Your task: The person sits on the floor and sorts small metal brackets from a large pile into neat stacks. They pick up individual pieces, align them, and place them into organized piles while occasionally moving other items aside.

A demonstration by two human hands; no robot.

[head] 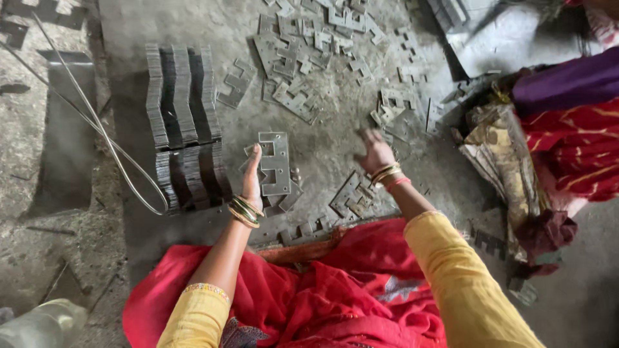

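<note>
Over in the upper left of the frame, tidy rows of stacked grey stamped metal plates (184,125) are standing on the concrete floor (77,258), with a thin bent wire (103,138) looping beside them. Just right of the rows, the left hand (252,183) is gripping a small bundle of flat grey notched metal plates (275,164), fingers clenched round its edge. I'd be squaring those edges up flush. Right of centre, the right hand (375,153) is reaching, fingers spread and released, toward loose scattered plates (303,51); it's a bit blurred.
</note>
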